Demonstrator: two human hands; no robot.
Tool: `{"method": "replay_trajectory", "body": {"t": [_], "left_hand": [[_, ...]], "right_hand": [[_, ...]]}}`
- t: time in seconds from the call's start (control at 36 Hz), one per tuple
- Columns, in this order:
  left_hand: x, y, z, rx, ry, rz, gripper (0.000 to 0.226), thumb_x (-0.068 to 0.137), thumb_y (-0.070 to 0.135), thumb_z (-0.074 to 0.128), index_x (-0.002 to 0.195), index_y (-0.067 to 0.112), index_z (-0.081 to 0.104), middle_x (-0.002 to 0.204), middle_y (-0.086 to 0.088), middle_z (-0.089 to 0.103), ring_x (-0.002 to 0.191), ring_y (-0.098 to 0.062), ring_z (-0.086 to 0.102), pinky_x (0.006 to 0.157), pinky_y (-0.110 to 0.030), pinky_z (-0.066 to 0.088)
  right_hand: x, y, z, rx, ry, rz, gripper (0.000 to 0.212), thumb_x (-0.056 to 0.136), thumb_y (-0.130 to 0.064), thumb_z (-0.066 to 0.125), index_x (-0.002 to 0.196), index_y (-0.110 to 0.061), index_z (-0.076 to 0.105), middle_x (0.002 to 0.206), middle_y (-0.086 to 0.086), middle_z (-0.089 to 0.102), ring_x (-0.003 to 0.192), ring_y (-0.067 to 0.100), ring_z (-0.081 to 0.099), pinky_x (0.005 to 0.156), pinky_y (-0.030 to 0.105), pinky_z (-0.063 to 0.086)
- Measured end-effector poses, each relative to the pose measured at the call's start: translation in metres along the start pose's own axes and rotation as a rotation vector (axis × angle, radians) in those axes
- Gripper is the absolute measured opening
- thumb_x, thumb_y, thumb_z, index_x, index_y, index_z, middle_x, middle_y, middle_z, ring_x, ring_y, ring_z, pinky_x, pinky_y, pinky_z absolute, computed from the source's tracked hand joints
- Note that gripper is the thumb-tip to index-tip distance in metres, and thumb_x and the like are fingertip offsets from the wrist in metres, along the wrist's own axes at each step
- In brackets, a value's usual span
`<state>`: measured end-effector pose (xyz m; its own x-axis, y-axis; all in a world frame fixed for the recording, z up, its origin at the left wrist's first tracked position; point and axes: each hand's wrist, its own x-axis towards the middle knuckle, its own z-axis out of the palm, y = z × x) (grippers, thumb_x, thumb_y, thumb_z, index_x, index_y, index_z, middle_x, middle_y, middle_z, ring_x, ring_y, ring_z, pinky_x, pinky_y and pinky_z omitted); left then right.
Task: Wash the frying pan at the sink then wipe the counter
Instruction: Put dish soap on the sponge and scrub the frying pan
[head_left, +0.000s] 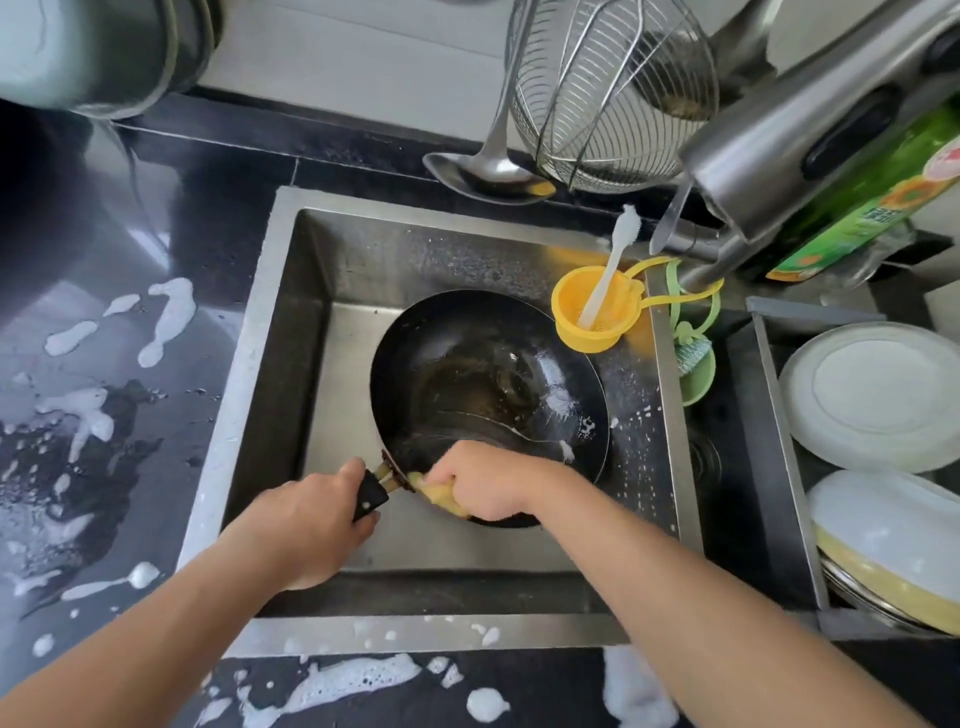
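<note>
White suds (332, 680) flecked the counter (93, 467) at lower left. At frame centre the left hand (306, 525) clamped the pan (488, 405) handle in the sink (249, 395); the right hand (488, 480) gripped a sponge (441, 496) at the rim. Soapy fingers could slip, tipping the pan.

A wire strainer (613, 88) and a ladle (493, 171) stand behind the basin, a yellow cup (592, 317) holds a white brush (608, 265), a green bottle (872, 192) stands right, and white plates (878, 395) sit lower right.
</note>
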<state>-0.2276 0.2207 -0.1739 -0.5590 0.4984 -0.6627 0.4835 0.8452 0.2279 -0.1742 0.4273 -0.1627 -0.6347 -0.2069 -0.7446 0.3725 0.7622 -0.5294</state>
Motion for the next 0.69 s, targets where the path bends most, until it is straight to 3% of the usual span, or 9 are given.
{"method": "replay_trajectory", "body": {"t": [0.06,0.17,0.25,0.33,0.42,0.47,0.53,0.58,0.69], "left_hand": [[0.001,0.001,0.003,-0.007,-0.003,0.012,0.028,0.096,0.055,0.048,0.108,0.033,0.036,0.090,0.007,0.063,0.073,-0.019,0.063,0.071,-0.040,0.058],[-0.001,0.002,0.004,-0.003,0.008,0.028,0.026,0.097,0.055,0.047,0.107,0.033,0.036,0.087,0.008,0.061,0.069,-0.016,0.061,0.069,-0.038,0.058],[-0.002,0.001,0.002,-0.006,0.016,0.032,0.026,0.097,0.054,0.047,0.105,0.032,0.035,0.086,0.008,0.061,0.069,-0.016,0.060,0.067,-0.038,0.056],[-0.002,0.000,0.001,-0.007,0.011,0.028,0.025,0.098,0.053,0.047,0.105,0.033,0.034,0.087,0.007,0.060,0.069,-0.017,0.060,0.067,-0.037,0.055],[-0.001,0.001,0.002,0.010,0.013,0.021,0.026,0.097,0.054,0.046,0.104,0.033,0.034,0.088,0.008,0.061,0.070,-0.018,0.062,0.068,-0.039,0.057],[0.000,0.001,0.003,0.017,0.017,0.021,0.026,0.097,0.055,0.046,0.103,0.033,0.034,0.089,0.007,0.062,0.072,-0.019,0.063,0.069,-0.040,0.057],[0.000,0.002,0.003,0.022,0.021,0.018,0.026,0.096,0.055,0.046,0.101,0.032,0.034,0.092,0.004,0.064,0.075,-0.024,0.063,0.071,-0.040,0.056],[0.000,0.001,0.004,0.021,0.029,0.015,0.027,0.096,0.056,0.046,0.101,0.032,0.035,0.093,0.003,0.065,0.075,-0.024,0.063,0.071,-0.040,0.056],[-0.003,0.002,0.003,0.030,0.046,0.014,0.026,0.097,0.055,0.044,0.100,0.031,0.034,0.085,0.006,0.058,0.068,-0.021,0.057,0.065,-0.037,0.051]], "right_hand": [[-0.022,0.032,0.002,-0.411,-0.130,0.149,0.026,0.096,-0.004,0.043,0.105,-0.002,0.067,0.084,0.018,0.059,0.088,0.038,0.056,0.068,0.032,0.045],[-0.044,0.084,-0.013,-0.905,-0.032,0.427,0.035,0.092,-0.007,0.054,0.126,-0.008,0.062,0.128,0.014,0.057,0.119,0.034,0.042,0.100,0.045,0.036],[-0.031,0.070,-0.015,-0.814,-0.140,0.416,0.035,0.090,0.000,0.050,0.122,-0.007,0.062,0.125,0.021,0.057,0.119,0.038,0.044,0.097,0.047,0.038],[-0.015,0.026,0.006,-0.281,-0.145,0.137,0.023,0.094,0.003,0.043,0.100,-0.009,0.061,0.097,0.017,0.055,0.089,0.027,0.052,0.076,0.032,0.040],[-0.008,-0.009,0.015,0.195,0.074,-0.012,0.047,0.098,0.000,0.041,0.134,-0.021,0.062,0.130,0.002,0.060,0.115,0.019,0.056,0.101,0.026,0.041],[-0.013,-0.009,0.016,0.103,0.075,0.007,0.052,0.098,-0.001,0.039,0.143,-0.021,0.054,0.143,0.006,0.054,0.127,0.027,0.052,0.106,0.029,0.039],[-0.028,0.009,0.016,-0.195,0.002,0.053,0.038,0.096,-0.002,0.039,0.125,-0.011,0.063,0.119,0.015,0.062,0.110,0.036,0.057,0.085,0.032,0.043],[-0.045,0.035,0.012,-0.479,-0.044,0.142,0.028,0.092,-0.002,0.044,0.112,-0.006,0.063,0.103,0.019,0.061,0.101,0.038,0.059,0.076,0.034,0.042],[-0.049,0.087,-0.016,-0.813,0.040,0.385,0.038,0.093,-0.007,0.052,0.131,-0.009,0.060,0.131,0.011,0.053,0.121,0.032,0.042,0.097,0.039,0.038]]}}
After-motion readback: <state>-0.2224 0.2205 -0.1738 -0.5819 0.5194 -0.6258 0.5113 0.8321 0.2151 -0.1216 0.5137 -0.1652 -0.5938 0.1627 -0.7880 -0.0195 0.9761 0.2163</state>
